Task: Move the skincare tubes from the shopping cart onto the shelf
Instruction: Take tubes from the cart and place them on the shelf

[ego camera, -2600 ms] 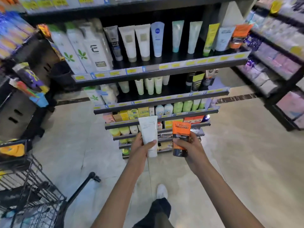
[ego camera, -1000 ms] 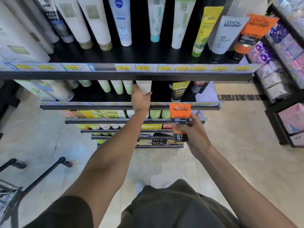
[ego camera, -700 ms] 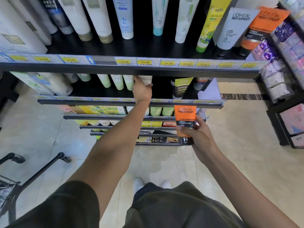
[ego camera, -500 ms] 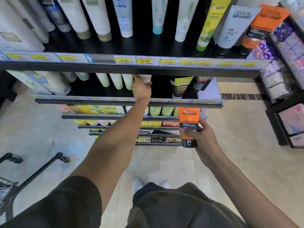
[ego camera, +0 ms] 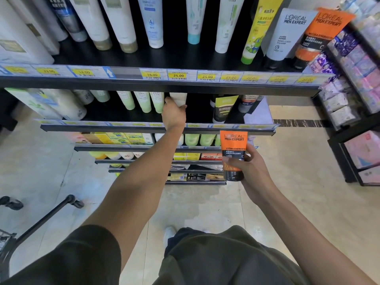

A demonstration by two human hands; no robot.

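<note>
The left hand (ego camera: 173, 114) reaches under the top shelf edge onto the second shelf (ego camera: 123, 126), its fingers and thumb wrapped round a white tube (ego camera: 179, 99) standing just right of a row of pale green tubes (ego camera: 144, 100). The tube's upper part is hidden behind the price-tag rail (ego camera: 176, 76) of the shelf above. The right hand (ego camera: 249, 169) holds an orange tube (ego camera: 233, 151) with a black cap upright in front of the lower shelves, well apart from the left hand. On the top shelf, far right, a matching orange tube (ego camera: 320, 31) leans beside a grey tube (ego camera: 287, 31). At lower left the cart handle (ego camera: 47, 217) shows above the tiled floor (ego camera: 287, 161).
</note>
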